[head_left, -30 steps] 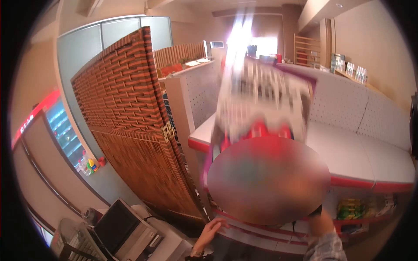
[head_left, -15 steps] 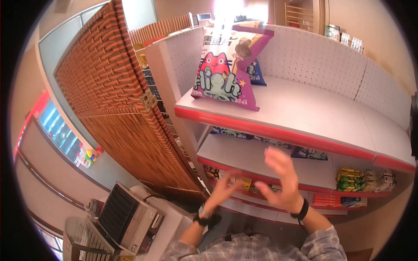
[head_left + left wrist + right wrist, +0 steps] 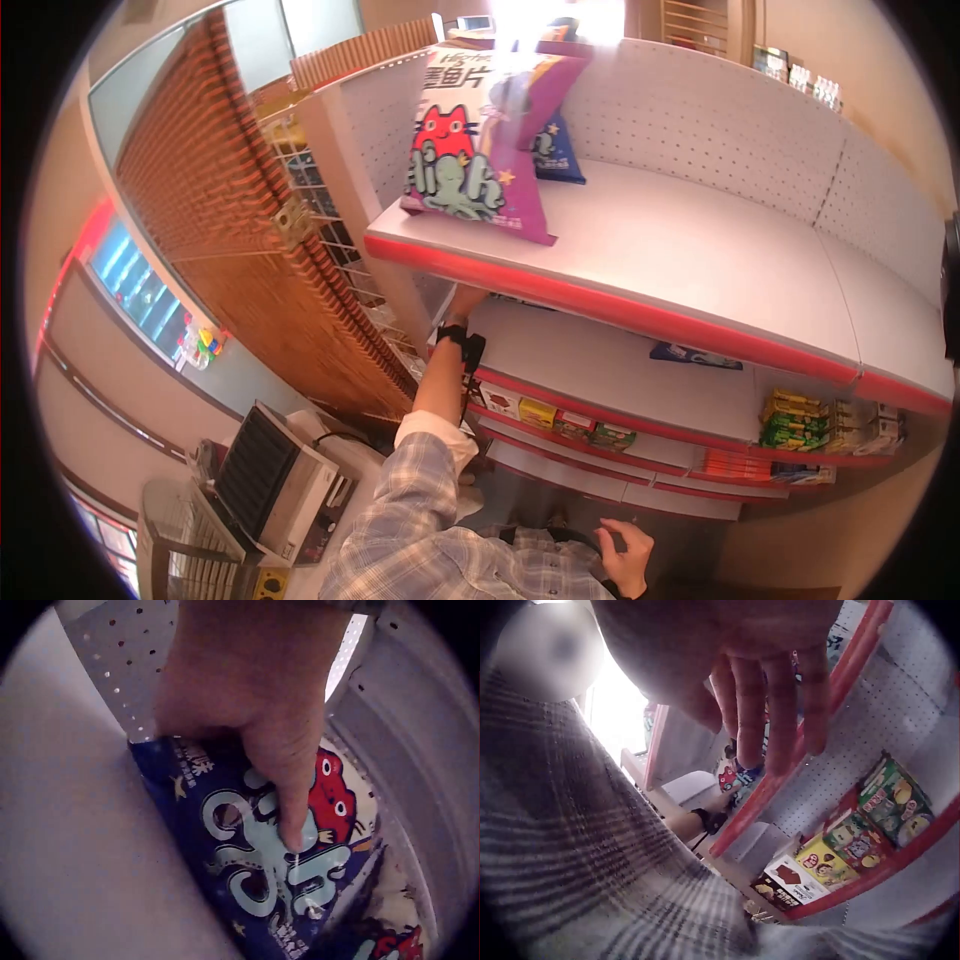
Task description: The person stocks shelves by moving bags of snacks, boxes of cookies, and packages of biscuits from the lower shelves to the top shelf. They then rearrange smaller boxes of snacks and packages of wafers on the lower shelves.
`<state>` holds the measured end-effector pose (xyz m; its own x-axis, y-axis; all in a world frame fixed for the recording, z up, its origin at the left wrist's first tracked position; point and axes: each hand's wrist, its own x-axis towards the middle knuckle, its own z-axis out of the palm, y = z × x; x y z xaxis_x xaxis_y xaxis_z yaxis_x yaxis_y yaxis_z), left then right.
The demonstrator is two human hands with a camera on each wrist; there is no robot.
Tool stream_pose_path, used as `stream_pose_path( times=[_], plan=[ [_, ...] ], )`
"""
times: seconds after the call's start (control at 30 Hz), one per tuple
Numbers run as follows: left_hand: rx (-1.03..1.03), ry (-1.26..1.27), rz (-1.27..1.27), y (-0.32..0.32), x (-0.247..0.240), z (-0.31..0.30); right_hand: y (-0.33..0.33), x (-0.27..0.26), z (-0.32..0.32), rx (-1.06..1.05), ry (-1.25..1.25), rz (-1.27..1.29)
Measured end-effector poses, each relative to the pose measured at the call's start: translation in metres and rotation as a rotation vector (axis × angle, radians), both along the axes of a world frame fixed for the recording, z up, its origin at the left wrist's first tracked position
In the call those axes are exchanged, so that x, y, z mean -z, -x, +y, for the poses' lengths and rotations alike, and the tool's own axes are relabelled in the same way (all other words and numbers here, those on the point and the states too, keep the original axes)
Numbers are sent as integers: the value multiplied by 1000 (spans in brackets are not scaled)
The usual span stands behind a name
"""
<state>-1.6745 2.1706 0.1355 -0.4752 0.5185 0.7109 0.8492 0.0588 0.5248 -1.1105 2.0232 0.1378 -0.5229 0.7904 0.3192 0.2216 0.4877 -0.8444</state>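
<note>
Under the top shelf, my left hand (image 3: 240, 712) grips a blue snack bag (image 3: 225, 847) printed with pale green letters and a red cat. The thumb presses on the bag's front; the other fingers are hidden behind it. In the head view, the upper shelf board hides most of that hand. My right hand (image 3: 625, 560) hangs low at the front, its fingers loosely bent around nothing; the right wrist view shows the same fingers (image 3: 780, 712) hanging down. On the top shelf (image 3: 680, 250), a large purple-and-white snack bag (image 3: 465, 150) stands with a blue bag (image 3: 558, 150) behind it.
Another blue bag (image 3: 695, 355) lies further right on the second shelf. Small boxes (image 3: 575, 424) and packets (image 3: 798, 415) line the shelf below. A woven screen (image 3: 200, 150) stands close at left, with a dark-screened machine (image 3: 260, 480) on the counter.
The purple bag, blurred close in front one second ago, stands on the top shelf. My left hand has reached in beneath that shelf onto the blue bag. My right hand has dropped down.
</note>
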Motion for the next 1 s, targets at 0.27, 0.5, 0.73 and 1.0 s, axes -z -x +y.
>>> stream_pose_path(
  times=[0.27, 0.5, 0.73, 1.0],
  plan=[
    [-86, -6, -368, -88, -42, -66, 20, -8, 37, 84, -67, 60],
    [302, 309, -1115, -190, -24, -189, 117, -19, 183, 136, -99, 251],
    [646, 450, -1023, -244, -14, -240, 190, 67, 330, 183, -615, -396],
    [757, 223, -1030, -240, -33, -272, 205, 11, 316, -85, -359, -149]
  ],
)
